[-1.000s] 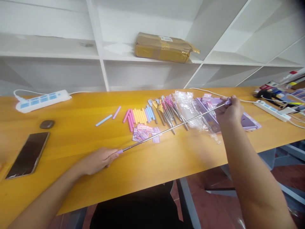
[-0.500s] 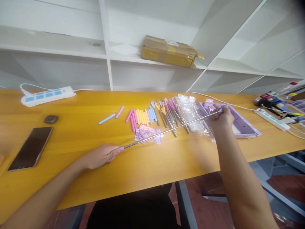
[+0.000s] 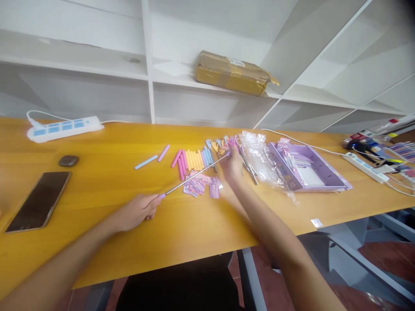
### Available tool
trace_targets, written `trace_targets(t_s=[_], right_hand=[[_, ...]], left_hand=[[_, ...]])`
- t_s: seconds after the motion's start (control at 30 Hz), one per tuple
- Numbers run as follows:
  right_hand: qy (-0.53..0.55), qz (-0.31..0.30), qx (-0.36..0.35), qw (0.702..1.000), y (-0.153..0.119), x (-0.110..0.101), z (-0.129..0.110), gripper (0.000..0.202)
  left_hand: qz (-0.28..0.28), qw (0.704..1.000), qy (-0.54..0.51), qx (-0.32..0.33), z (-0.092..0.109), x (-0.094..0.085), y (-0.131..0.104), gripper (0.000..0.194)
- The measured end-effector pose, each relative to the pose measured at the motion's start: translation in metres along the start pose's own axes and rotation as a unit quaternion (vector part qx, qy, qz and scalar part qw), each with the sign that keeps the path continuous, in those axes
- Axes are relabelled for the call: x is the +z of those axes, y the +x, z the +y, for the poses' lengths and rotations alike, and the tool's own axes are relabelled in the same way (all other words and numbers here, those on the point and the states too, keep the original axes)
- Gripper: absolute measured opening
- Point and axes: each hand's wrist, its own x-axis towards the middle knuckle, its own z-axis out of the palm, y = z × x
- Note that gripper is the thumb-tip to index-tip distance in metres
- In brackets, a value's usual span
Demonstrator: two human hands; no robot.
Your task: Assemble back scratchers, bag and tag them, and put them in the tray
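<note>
A telescopic back scratcher (image 3: 189, 179) with a thin metal rod slants between my hands above the table. My left hand (image 3: 140, 211) is closed on its light purple end. Around the upper end, where a bit of purple shows, my right hand (image 3: 232, 166) is wrapped; the tip there is hidden. Behind the rod lie several pink, yellow, blue and purple tubes (image 3: 193, 160) and small printed pink-purple cards (image 3: 197, 185). Other back scratchers (image 3: 249, 164) with hand-shaped heads lie behind my right hand, partly covered by it.
Clear plastic bags (image 3: 256, 151) lie beside a purple box (image 3: 327, 162) on the right. A small white card (image 3: 317, 222) is near the front edge. A phone (image 3: 39, 201), a dark case (image 3: 68, 160) and a power strip (image 3: 66, 128) are left; another power strip (image 3: 365, 167) is right.
My right hand has moved left toward my left hand, and the rod between them is now shorter. My left hand has barely moved. The small white card at the front edge has come into view.
</note>
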Motion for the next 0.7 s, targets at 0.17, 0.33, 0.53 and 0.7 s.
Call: trace_targets(t_s=[0.17,0.33,0.53,0.7], right_hand=[[-0.059,-0.166,0.053,0.983,-0.115,0.084,0.041,0.074],[-0.058,-0.173,0.035,0.983,-0.156,0.103,0.055,0.078],[-0.030,-0.207,0.111,0.971,-0.150,0.085,0.057,0.072],[0.009,-0.218,0.114,0.969,-0.152,0.081,0.063,0.071]], left_hand=[[0.035,0.999,-0.034,-0.009,-0.005,0.010,0.001,0.057],[0.012,0.996,-0.085,-0.005,-0.006,0.022,0.001,0.057],[-0.016,0.996,-0.086,0.005,-0.005,0.021,-0.001,0.056],[-0.030,0.996,-0.080,0.017,-0.007,0.019,0.000,0.055]])
